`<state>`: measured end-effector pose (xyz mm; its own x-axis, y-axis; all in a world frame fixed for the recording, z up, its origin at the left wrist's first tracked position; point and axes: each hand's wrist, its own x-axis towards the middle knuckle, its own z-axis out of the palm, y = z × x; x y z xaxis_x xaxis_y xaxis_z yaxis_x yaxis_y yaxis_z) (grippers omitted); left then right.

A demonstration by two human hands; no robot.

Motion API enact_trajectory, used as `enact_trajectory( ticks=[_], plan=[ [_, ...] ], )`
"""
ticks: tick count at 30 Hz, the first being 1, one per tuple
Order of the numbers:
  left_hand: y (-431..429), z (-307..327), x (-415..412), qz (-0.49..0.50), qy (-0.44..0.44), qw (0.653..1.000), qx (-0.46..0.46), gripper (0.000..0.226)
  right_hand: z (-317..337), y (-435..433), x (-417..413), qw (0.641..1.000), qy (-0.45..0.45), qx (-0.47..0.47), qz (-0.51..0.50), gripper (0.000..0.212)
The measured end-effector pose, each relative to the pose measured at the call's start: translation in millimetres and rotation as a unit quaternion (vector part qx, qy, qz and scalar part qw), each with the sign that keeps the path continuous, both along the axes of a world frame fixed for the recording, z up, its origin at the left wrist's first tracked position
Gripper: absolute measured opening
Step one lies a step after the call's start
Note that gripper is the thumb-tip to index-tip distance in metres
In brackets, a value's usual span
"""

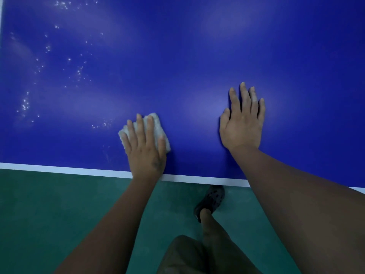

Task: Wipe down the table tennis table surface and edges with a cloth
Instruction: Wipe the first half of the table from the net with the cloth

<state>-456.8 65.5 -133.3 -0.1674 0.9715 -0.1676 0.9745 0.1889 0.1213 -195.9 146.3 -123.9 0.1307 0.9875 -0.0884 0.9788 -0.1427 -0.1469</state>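
The blue table tennis table (187, 56) fills the upper view, with a white edge line (59, 169) along its near side. My left hand (145, 149) presses a folded white cloth (158, 127) flat on the surface close to the near edge, fingers spread over it. My right hand (244, 121) lies flat on the bare table to the right of the cloth, fingers apart, holding nothing. Small white water droplets (79, 72) speckle the left part of the surface.
Green floor (49, 214) lies below the table's edge. My leg and a dark perforated shoe (212, 200) stand just under the near edge. A white line (1, 20) runs along the table's far left.
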Motion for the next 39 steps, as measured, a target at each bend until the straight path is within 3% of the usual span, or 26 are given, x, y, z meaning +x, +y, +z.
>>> enact_trajectory(
  ticks=[5, 11, 17, 20, 24, 31, 39],
  plan=[
    [15, -3, 57, -0.038, -0.019, 0.999, 0.002, 0.066, 1, 0, 0, 1.000, -0.002, -0.002, 0.001, 0.063],
    [-28, -3, 120, -0.193, -0.054, 0.979, 0.035, 0.068, 0, -1, -1, 1.000, -0.002, 0.011, 0.001, 0.063],
    [-61, -2, 46, -0.178, -0.025, 0.984, 0.009, 0.065, 2, -3, 0, 1.000, 0.003, 0.018, 0.010, 0.062],
    [-39, -1, -13, -0.113, 0.007, 0.994, -0.004, 0.064, 2, -3, -1, 1.000, 0.005, 0.017, 0.018, 0.062],
    [-33, 6, -51, -0.030, -0.016, 0.999, -0.006, 0.065, 3, -6, -3, 0.999, 0.014, 0.032, 0.030, 0.060],
    [-56, 2, -22, -0.129, 0.004, 0.992, 0.011, 0.066, 12, -35, -39, 0.994, 0.059, 0.062, 0.063, 0.053],
    [94, -6, -49, -0.218, -0.041, 0.974, 0.053, 0.064, 7, 11, -119, 0.995, 0.048, 0.069, 0.050, 0.054]
  ],
)
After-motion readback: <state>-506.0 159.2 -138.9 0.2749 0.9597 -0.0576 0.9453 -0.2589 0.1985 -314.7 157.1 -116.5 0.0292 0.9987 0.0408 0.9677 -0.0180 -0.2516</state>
